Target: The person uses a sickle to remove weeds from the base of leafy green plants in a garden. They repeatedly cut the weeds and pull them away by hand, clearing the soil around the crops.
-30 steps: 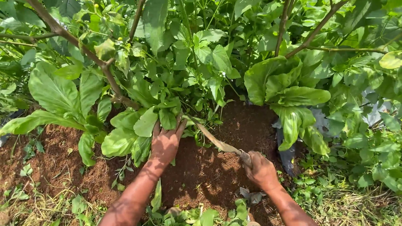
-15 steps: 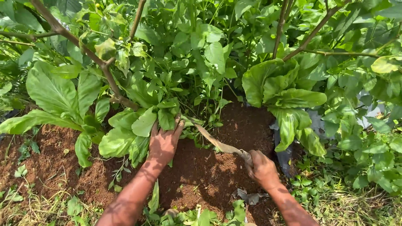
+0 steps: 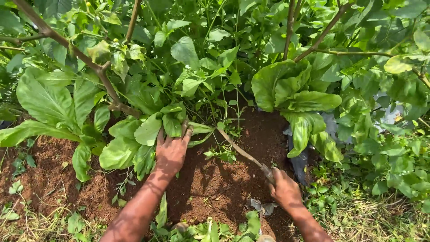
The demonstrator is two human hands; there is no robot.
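Fingers of the left hand [image 3: 170, 150] lie spread against the leaves [image 3: 148, 130] of a low plant, palm down on the soil [image 3: 210, 183], gripping nothing I can see. Right hand [image 3: 284, 190] is wrapped round the handle of a sickle [image 3: 242, 152]; its thin blade runs up-left to the stems [image 3: 221, 127], its tip lost among them, and both forearms are cut off by the bottom edge.

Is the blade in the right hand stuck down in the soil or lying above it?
Above it. The blade slants up from the right hand over the soil; whether its tip among the weed stems touches ground cannot be told.
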